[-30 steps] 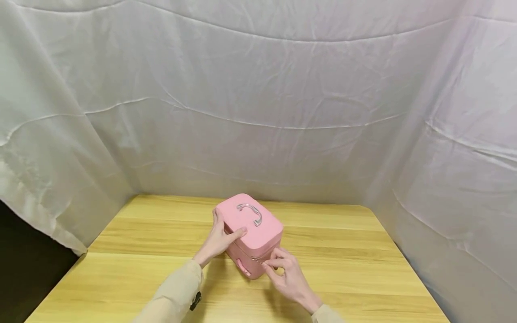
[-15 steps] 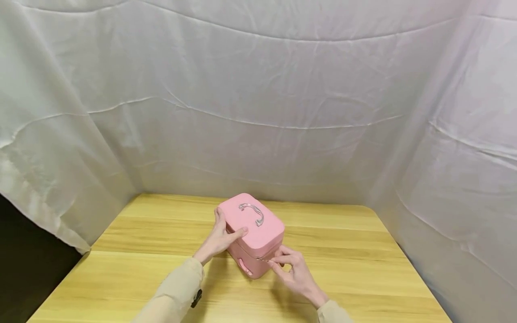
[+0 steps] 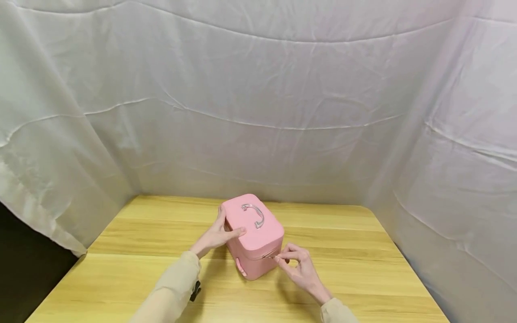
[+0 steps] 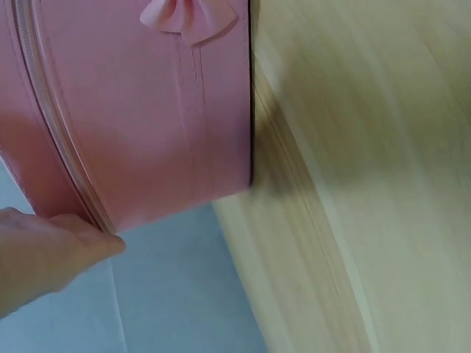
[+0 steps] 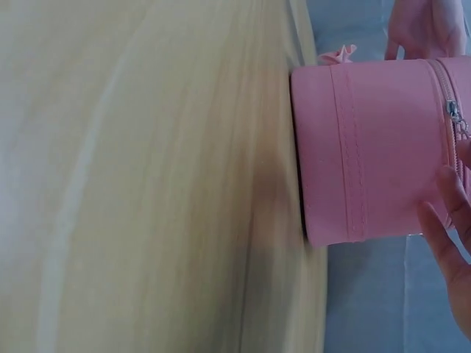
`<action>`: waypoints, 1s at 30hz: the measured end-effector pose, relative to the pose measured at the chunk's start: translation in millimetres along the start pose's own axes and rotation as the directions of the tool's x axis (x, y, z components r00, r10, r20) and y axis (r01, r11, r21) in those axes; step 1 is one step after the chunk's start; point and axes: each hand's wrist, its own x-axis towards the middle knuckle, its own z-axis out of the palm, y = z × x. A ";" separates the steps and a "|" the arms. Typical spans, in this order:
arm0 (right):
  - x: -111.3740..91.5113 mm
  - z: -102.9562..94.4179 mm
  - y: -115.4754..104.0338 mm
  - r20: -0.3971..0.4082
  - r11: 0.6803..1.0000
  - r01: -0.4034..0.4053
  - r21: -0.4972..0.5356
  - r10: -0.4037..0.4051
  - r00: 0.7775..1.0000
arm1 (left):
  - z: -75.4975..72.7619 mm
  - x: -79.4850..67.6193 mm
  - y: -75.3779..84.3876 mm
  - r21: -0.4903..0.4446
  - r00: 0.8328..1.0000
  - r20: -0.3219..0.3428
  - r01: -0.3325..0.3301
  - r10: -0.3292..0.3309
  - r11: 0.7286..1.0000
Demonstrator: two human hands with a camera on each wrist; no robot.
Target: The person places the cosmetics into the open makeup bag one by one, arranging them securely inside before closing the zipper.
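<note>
A pink cosmetic case point(image 3: 252, 233) stands on the wooden table, lid down, with a silver handle point(image 3: 253, 215) on top. My left hand point(image 3: 214, 235) holds its left side, thumb lying on the lid and fingers along the edge. In the left wrist view, fingertips point(image 4: 88, 246) rest at the case's edge beside the zipper point(image 4: 55, 118). At the near right end, my right hand point(image 3: 299, 267) pinches the zipper pull between thumb and forefinger. A metal zipper slider point(image 5: 452, 110) shows just by those fingers in the right wrist view. A pink bow point(image 4: 188, 16) decorates the case's side.
The wood-grain table point(image 3: 141, 251) extends around the case on all sides. Pale grey curtains point(image 3: 258, 89) hang behind it and at both sides. A dark area point(image 3: 32, 260) shows past the left table edge.
My right hand has moved to the right, drawing the zipper pull along the near end. The case has turned slightly, and my left hand keeps its hold.
</note>
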 end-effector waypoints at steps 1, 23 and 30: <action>0.0 0.5 0.0 0.000 1.000 0.002 0.001 -0.002 1.000 | -0.6 0.3 0.1 -0.007 1.000 0.004 0.014 -0.014 1.000; 0.6 7.6 0.1 -0.001 1.000 -0.009 -0.027 0.009 1.000 | 57.2 -32.2 17.2 0.125 0.950 -0.301 -0.047 0.083 0.991; 0.8 7.9 -6.5 0.129 0.976 -0.214 0.041 0.207 0.970 | 56.6 -31.8 16.3 0.103 0.961 -0.258 -0.073 0.097 0.992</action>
